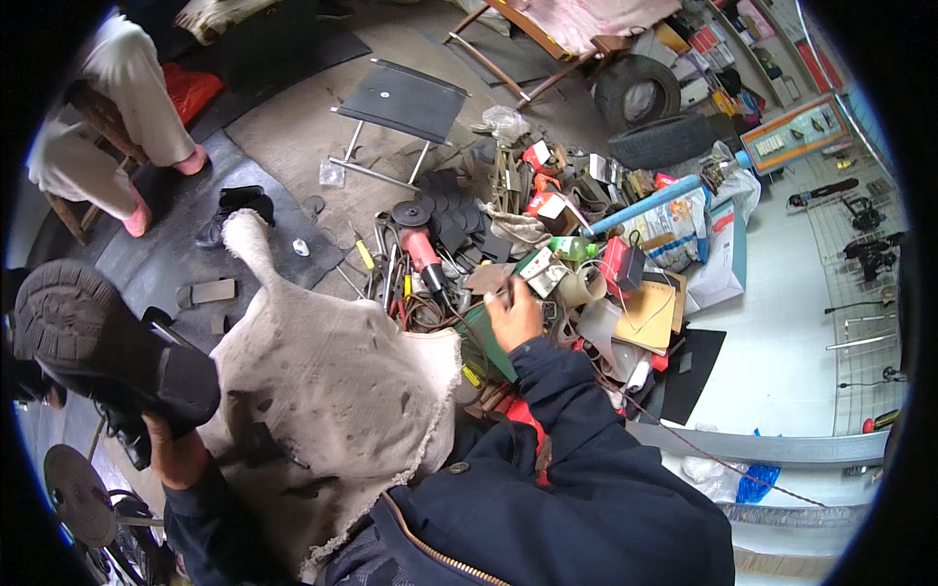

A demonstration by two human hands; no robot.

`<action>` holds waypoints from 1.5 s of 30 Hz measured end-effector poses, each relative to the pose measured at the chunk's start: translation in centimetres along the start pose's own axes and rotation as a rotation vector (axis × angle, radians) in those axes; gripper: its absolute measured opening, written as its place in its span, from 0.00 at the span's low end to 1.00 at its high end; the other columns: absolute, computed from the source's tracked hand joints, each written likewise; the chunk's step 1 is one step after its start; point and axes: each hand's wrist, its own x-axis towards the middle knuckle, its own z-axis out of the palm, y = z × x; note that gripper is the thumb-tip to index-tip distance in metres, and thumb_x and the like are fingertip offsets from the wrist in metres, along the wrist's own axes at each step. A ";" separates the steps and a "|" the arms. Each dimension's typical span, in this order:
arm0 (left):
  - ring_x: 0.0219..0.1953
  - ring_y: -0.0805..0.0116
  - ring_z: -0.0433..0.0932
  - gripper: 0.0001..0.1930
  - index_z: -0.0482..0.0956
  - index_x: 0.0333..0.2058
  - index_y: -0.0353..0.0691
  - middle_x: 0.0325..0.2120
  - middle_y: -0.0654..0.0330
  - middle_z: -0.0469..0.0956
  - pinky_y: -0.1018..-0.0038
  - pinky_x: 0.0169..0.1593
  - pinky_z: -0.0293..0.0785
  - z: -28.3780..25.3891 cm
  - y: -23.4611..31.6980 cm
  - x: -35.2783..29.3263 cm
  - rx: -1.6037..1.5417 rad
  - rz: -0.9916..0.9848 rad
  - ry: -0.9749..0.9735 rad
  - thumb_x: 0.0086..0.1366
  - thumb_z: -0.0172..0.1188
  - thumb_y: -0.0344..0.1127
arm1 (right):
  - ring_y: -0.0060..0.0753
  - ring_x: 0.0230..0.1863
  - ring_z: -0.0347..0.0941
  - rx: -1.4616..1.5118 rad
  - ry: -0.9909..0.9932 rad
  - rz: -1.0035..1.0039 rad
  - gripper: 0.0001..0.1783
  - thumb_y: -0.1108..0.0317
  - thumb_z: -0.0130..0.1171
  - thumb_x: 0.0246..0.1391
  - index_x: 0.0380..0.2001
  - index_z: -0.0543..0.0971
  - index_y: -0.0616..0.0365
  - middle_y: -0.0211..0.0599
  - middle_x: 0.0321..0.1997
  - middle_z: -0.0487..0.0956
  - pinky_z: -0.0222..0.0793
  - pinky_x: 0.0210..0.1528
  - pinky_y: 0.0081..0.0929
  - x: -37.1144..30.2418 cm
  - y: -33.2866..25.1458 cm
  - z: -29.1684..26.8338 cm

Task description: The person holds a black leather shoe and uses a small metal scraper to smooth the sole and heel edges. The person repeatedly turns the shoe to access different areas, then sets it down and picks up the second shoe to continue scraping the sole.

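Note:
At the left, my left hand (176,454) grips a black boot (83,322), held sole up with its lugged tread and heel showing. My right hand (515,317) reaches over the tool pile, its fingers curled; a small dark thing seems to sit between thumb and fingers, too small to name. Just beyond those fingers lie a flat brown piece (489,278) and a white switch-like box (543,271). A stained, pale cloth (332,381) covers my lap. Left of my right hand rests a red angle grinder (422,256) with a dark disc.
A black folding stool (401,101) stands ahead. Tyres (637,90) and a blue tube (645,204) are beyond the clutter at right. Another person's legs (147,88) show at far left, near a black shoe (234,213). A round metal wheel (80,495) stands at lower left.

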 end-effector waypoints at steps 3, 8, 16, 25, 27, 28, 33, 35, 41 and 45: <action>0.60 0.56 0.69 0.27 0.58 0.65 0.36 0.61 0.51 0.68 0.67 0.62 0.63 -2.5 0.7 0.0 0.596 0.062 0.233 0.71 0.50 0.40 | 0.62 0.43 0.76 -0.093 -0.086 0.141 0.25 0.62 0.63 0.50 0.50 0.71 0.58 0.55 0.39 0.80 0.71 0.47 0.47 -3.9 6.7 2.6; 0.61 0.57 0.67 0.27 0.58 0.66 0.36 0.62 0.53 0.66 0.63 0.64 0.59 -2.4 1.7 -1.2 0.228 0.074 0.193 0.72 0.49 0.39 | 0.57 0.55 0.71 -0.205 -0.124 0.189 0.33 0.65 0.64 0.48 0.57 0.66 0.55 0.54 0.54 0.73 0.68 0.55 0.45 -6.6 12.8 4.6; 0.63 0.59 0.66 0.28 0.61 0.64 0.36 0.63 0.56 0.66 0.61 0.69 0.55 3.0 4.8 -1.2 0.099 0.174 -0.118 0.71 0.54 0.41 | 0.49 0.47 0.73 -0.142 -0.051 -0.058 0.24 0.68 0.64 0.46 0.49 0.75 0.58 0.46 0.45 0.74 0.70 0.51 0.39 -3.5 7.7 4.5; 0.61 0.59 0.67 0.27 0.62 0.64 0.37 0.62 0.56 0.66 0.61 0.67 0.59 1.2 4.7 -3.1 0.390 0.183 0.002 0.71 0.51 0.44 | 0.32 0.39 0.74 0.422 -0.430 -0.140 0.31 0.65 0.71 0.43 0.54 0.76 0.55 0.40 0.43 0.77 0.72 0.45 0.30 9.0 -8.6 28.8; 0.61 0.59 0.67 0.26 0.63 0.64 0.38 0.62 0.56 0.66 0.61 0.67 0.59 1.1 4.6 -4.2 0.539 0.207 0.037 0.71 0.50 0.44 | 0.36 0.40 0.73 0.310 -0.447 -0.127 0.38 0.62 0.73 0.39 0.58 0.73 0.49 0.42 0.44 0.76 0.72 0.46 0.34 10.4 -10.1 34.3; 0.61 0.60 0.68 0.26 0.63 0.63 0.38 0.62 0.56 0.66 0.61 0.66 0.60 1.2 4.8 -4.9 0.553 0.178 0.092 0.71 0.51 0.44 | 0.38 0.40 0.73 0.243 -0.417 -0.134 0.39 0.61 0.73 0.39 0.58 0.73 0.48 0.43 0.44 0.76 0.72 0.47 0.35 11.0 -10.3 36.9; 0.60 0.60 0.69 0.26 0.64 0.63 0.38 0.61 0.56 0.67 0.62 0.65 0.62 1.4 5.2 -6.9 0.578 0.110 0.294 0.70 0.53 0.42 | 0.45 0.46 0.72 0.172 -0.387 -0.218 0.29 0.63 0.71 0.42 0.51 0.78 0.51 0.45 0.44 0.76 0.69 0.51 0.37 12.6 -7.5 45.8; 0.59 0.61 0.69 0.26 0.64 0.62 0.38 0.60 0.56 0.68 0.63 0.65 0.63 1.5 5.3 -7.0 0.560 0.099 0.337 0.69 0.53 0.41 | 0.41 0.39 0.74 0.204 -0.292 -0.298 0.22 0.64 0.70 0.43 0.45 0.81 0.55 0.42 0.37 0.77 0.71 0.43 0.34 12.8 -6.1 47.6; 0.58 0.62 0.71 0.26 0.65 0.62 0.38 0.59 0.56 0.69 0.64 0.63 0.65 2.4 5.2 -5.6 0.517 0.127 0.376 0.68 0.55 0.39 | 0.22 0.40 0.75 0.782 -0.426 -0.048 0.11 0.72 0.61 0.56 0.40 0.78 0.69 0.34 0.38 0.80 0.70 0.45 0.22 13.5 -11.5 42.6; 0.57 0.62 0.72 0.25 0.66 0.61 0.38 0.59 0.56 0.70 0.64 0.62 0.67 3.3 5.2 -5.6 0.518 0.179 0.369 0.67 0.57 0.37 | 0.24 0.41 0.75 1.081 -0.562 -0.293 0.14 0.76 0.56 0.57 0.47 0.75 0.68 0.35 0.39 0.80 0.70 0.47 0.22 12.1 -21.6 29.4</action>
